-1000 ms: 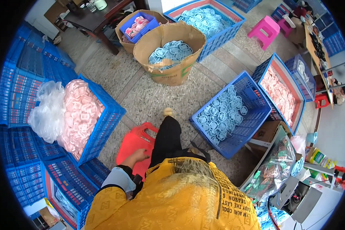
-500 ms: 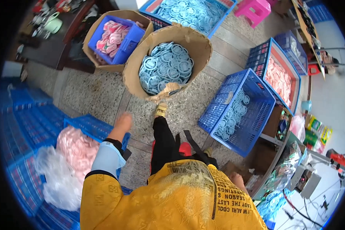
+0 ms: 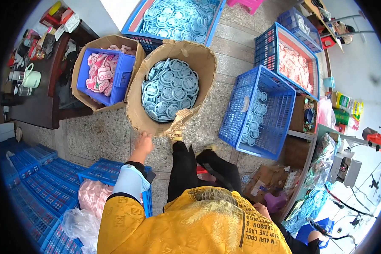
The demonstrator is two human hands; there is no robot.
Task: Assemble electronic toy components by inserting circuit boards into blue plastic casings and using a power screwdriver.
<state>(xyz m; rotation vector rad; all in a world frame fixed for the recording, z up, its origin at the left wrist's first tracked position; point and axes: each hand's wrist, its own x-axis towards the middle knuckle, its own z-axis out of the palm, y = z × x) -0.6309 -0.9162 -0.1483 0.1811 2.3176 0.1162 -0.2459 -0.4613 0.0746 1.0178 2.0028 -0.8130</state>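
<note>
A round-sided cardboard box (image 3: 136, 99) stands in front of my feet, heaped inside with light-blue ring-shaped plastic pieces (image 3: 171, 91). Its near rim is torn, with a ragged flap (image 3: 183, 119) folded outward. My left hand (image 3: 144, 144) is at the near left of that rim, fingers bent onto the cardboard. A light-blue sleeve cover and a dark wristband are on that arm. Only a small part of my right hand (image 3: 261, 208) shows beside my yellow shirt; its fingers are mostly hidden.
A blue tub (image 3: 122, 80) of pink pieces sits in another carton at left. Beyond is a crate (image 3: 216, 21) of blue pieces. To the right stand a tilted blue basket (image 3: 273, 146) and a crate (image 3: 266, 51) of pink pieces. Blue crates (image 3: 38, 186) are stacked at left.
My left hand has moved forward to the box's near rim. My view has shifted, and my feet stand differently. The right hand stays beside my shirt.
</note>
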